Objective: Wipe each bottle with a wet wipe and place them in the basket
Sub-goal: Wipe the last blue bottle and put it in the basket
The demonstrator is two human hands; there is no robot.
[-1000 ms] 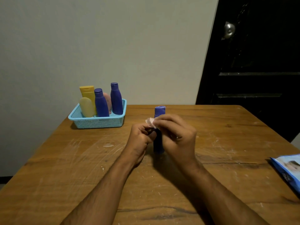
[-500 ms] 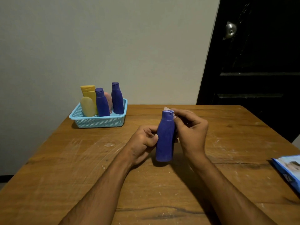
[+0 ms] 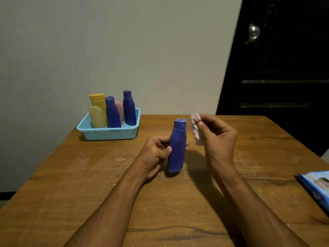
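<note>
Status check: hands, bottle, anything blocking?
Left hand grips purple bottle upright. Right hand pinches wipe, off the bottle. Path to basket open.

Left arm: bare forearm reaching forward from the lower left, wrist low over the wooden tabletop [image 3: 71, 175].
Left hand [image 3: 156, 154]: fingers curled round the middle of the upright purple plastic bottle [image 3: 177, 148], thumb pressed on its near side, fingertips showing past its right edge.
Right arm: bare forearm coming in from the lower right, wrist raised and bent.
Right hand [image 3: 217, 138]: lifted just beside the bottle's cap, thumb and fingers pinching a crumpled pale pink wet wipe [image 3: 195, 131], not touching the bottle.
</note>
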